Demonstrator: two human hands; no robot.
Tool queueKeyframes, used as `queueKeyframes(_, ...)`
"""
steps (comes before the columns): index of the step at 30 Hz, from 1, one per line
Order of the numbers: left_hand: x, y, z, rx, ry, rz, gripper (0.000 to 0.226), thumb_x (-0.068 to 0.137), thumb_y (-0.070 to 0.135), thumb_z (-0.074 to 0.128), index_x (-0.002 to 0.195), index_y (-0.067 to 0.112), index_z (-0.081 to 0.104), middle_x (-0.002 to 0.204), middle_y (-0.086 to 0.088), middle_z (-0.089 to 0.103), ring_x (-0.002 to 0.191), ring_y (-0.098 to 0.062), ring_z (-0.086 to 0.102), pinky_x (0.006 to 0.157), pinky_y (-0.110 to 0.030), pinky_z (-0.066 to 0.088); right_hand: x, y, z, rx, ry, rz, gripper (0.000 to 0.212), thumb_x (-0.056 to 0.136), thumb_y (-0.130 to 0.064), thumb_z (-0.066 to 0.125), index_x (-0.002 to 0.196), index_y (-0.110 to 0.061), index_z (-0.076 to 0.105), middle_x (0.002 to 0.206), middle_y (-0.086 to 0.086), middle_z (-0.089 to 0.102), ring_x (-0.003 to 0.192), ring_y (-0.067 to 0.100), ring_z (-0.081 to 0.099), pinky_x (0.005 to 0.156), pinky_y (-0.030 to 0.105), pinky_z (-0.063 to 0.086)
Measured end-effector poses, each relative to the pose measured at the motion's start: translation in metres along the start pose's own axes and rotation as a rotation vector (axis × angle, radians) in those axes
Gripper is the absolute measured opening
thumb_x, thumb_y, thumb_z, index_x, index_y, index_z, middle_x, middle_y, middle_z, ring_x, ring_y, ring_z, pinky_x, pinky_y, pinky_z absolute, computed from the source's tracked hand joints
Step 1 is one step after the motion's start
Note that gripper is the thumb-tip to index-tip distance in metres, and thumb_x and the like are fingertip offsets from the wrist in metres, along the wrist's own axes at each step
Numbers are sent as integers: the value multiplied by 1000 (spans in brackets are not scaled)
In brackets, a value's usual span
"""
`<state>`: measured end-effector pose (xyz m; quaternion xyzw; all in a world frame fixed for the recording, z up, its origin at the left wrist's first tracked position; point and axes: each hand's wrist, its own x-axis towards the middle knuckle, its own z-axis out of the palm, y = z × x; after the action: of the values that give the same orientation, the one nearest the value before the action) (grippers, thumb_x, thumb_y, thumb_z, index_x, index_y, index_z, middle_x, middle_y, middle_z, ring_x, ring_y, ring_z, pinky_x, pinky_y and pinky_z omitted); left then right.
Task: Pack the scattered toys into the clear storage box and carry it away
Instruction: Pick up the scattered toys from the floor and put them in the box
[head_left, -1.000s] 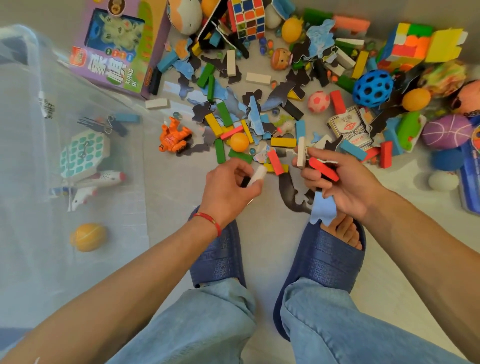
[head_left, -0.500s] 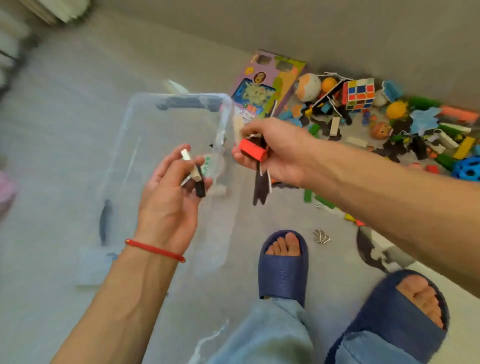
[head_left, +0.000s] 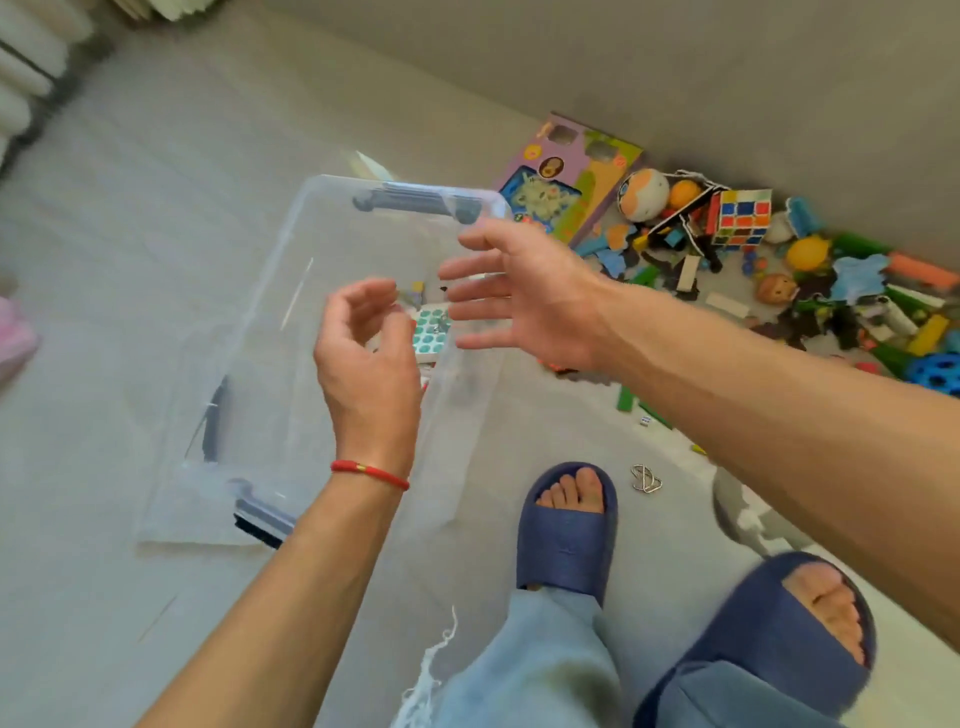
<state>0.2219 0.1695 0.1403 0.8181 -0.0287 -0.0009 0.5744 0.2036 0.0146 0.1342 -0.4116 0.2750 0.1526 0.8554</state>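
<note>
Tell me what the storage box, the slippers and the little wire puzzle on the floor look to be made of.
Storage box: clear, glossy plastic, since the floor and toys show through its walls; dark handles, probably plastic too.
Slippers: matte navy foam or rubber, apparently moulded in one piece with a fine surface texture.
Wire puzzle: bent metal wire, silvery and shiny, though it is small in this view.

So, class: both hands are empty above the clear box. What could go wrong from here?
1. The metal ring puzzle lies apart from the toy pile, beside the slipper; it may be stepped on or missed.
2. The purple toy carton is large and may crowd the clear box.
</note>
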Motion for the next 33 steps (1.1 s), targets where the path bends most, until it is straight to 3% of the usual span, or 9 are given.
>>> queueKeyframes(5,-52,-17,76,73,-422,179,21,83,-3,58,97,10,67,94,-3,69,87,-6,66,73,-19,51,-42,46,-116,-299,370,-136,26,94,-31,62,112,-13,69,107,7,72,96,23,72,87,43,59)
queueKeyframes(8,-87,-76,117,326,-789,181,25,79,7,64,101,18,65,103,2,65,94,-11,60,77,-30,55,-63,110,-184,-607,701,-58,19,91,-31,60,100,-17,67,100,7,71,93,25,68,84,47,56)
queueKeyframes(11,-113,-136,137,809,-1103,524,39,82,20,66,120,19,59,118,-6,54,108,-27,51,86,-41,50,-82,179,-213,-1137,793,220,30,89,-41,59,113,-23,58,116,7,64,105,29,59,84,43,49)
queueKeyframes(14,-123,-168,143,1069,-1203,719,50,85,28,63,131,16,48,122,-12,47,107,-31,46,82,-44,51,-87,234,-207,-1449,844,338,60,84,-57,61,128,-18,47,124,11,52,115,33,49,86,49,44)
queueKeyframes(17,-122,-182,145,1039,-1250,828,47,85,21,66,127,9,50,116,-16,50,100,-33,48,78,-46,52,-81,259,-205,-1555,967,261,63,81,-65,60,119,-15,52,113,11,54,103,32,50,78,47,40)
queueKeyframes(21,-112,-194,150,911,-1269,822,34,79,11,76,108,4,60,101,-18,55,84,-34,52,70,-49,52,-72,268,-206,-1596,1017,134,55,86,-62,56,108,-12,58,104,12,57,96,31,50,77,45,37)
queueKeyframes(24,-110,-198,150,882,-1277,760,33,76,11,79,102,2,62,96,-18,57,81,-36,53,67,-47,51,-70,261,-200,-1545,988,224,53,82,-60,60,100,-10,60,96,11,61,92,31,53,79,44,37)
queueKeyframes(27,-107,-199,150,860,-1259,690,31,76,12,80,99,2,62,94,-18,57,83,-36,54,69,-42,48,-80,249,-195,-1375,976,269,47,78,-53,65,97,-12,56,87,9,63,89,31,57,83,43,40)
queueKeyframes(33,-98,-193,159,782,-1346,744,19,82,10,75,85,2,58,86,-17,55,75,-34,52,65,-38,41,-112,239,-217,-972,922,21,18,90,-20,61,86,-13,45,85,5,50,78,29,51,64,36,39)
